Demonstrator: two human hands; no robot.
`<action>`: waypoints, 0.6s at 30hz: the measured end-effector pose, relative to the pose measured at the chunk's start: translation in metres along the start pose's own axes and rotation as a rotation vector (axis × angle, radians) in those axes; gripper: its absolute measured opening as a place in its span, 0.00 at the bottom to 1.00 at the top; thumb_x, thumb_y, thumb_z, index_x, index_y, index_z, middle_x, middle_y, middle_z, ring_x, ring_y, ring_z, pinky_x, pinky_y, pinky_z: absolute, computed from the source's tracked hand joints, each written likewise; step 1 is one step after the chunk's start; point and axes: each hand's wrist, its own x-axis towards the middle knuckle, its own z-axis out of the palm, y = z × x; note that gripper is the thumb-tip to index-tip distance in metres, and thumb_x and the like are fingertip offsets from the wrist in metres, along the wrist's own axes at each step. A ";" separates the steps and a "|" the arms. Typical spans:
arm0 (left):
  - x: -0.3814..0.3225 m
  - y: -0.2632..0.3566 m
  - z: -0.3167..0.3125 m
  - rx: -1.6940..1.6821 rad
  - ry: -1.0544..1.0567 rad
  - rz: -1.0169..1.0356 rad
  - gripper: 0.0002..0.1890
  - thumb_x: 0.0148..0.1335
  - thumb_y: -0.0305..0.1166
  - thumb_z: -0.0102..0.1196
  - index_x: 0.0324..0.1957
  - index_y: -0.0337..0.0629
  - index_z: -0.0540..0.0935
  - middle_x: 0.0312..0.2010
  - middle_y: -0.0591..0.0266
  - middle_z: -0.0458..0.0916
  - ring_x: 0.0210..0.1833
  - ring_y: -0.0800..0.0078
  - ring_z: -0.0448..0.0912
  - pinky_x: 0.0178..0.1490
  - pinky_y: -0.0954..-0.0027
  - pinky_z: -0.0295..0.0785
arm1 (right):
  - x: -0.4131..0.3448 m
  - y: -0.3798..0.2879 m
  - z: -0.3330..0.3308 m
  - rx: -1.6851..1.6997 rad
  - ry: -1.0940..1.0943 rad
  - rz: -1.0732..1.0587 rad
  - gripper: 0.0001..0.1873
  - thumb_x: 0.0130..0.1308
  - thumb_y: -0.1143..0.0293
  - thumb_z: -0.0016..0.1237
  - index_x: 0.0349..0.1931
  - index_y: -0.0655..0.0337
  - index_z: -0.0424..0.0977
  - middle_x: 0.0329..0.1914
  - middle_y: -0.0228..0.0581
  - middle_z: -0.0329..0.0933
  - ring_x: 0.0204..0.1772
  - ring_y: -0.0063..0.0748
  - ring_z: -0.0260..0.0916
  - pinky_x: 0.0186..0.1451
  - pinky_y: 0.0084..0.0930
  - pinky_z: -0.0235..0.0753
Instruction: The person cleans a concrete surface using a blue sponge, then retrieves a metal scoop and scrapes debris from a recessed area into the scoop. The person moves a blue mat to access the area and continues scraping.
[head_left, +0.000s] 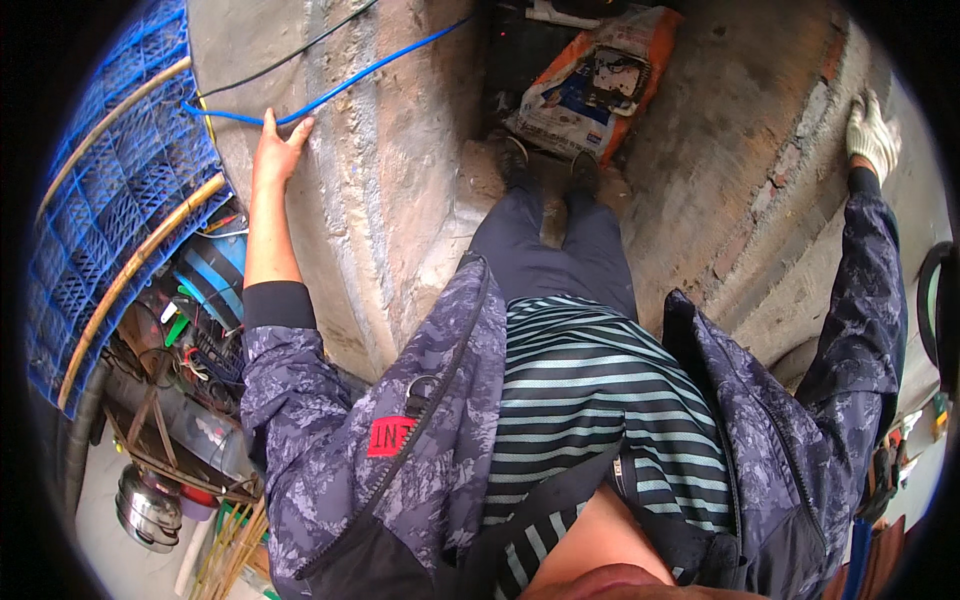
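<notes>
My bare left hand is at the upper left, its fingers apart against the grey wall surface. A blue cable passes at its fingertips; whether they touch it is hard to tell. A thinner black cable runs above the blue one. My right hand, in a white knitted glove, lies with fingers spread on the grey surface at the far right, beside a strip of exposed brick. Between my arms, my shoes stand near a printed woven sack bearing writing, on which lies a dirty rectangular object.
Blue plastic mesh panels with bamboo poles stand at the left. Below them are assorted tools and a shiny metal pot. Rough plaster edges run beside the dark recess around my feet. A dark-rimmed round object is at the right edge.
</notes>
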 end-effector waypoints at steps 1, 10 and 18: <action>0.001 -0.002 0.001 0.008 0.006 0.011 0.62 0.58 0.66 0.72 0.83 0.37 0.58 0.75 0.32 0.71 0.78 0.44 0.71 0.79 0.53 0.66 | 0.000 0.001 0.000 -0.047 -0.025 -0.007 0.32 0.79 0.33 0.34 0.79 0.21 0.64 0.82 0.59 0.65 0.83 0.64 0.60 0.83 0.52 0.61; 0.014 -0.037 0.022 0.048 0.060 0.068 0.62 0.57 0.75 0.65 0.84 0.46 0.59 0.72 0.31 0.73 0.75 0.40 0.73 0.74 0.47 0.71 | -0.005 -0.003 -0.028 -0.028 -0.063 0.022 0.32 0.78 0.33 0.35 0.78 0.22 0.66 0.79 0.62 0.67 0.78 0.63 0.66 0.80 0.53 0.65; 0.004 -0.033 0.043 0.081 0.068 0.022 0.63 0.55 0.78 0.64 0.84 0.54 0.58 0.72 0.33 0.74 0.74 0.40 0.75 0.73 0.45 0.72 | -0.003 0.015 -0.037 -0.049 0.003 -0.006 0.31 0.77 0.35 0.40 0.78 0.22 0.67 0.83 0.62 0.61 0.81 0.66 0.62 0.80 0.55 0.66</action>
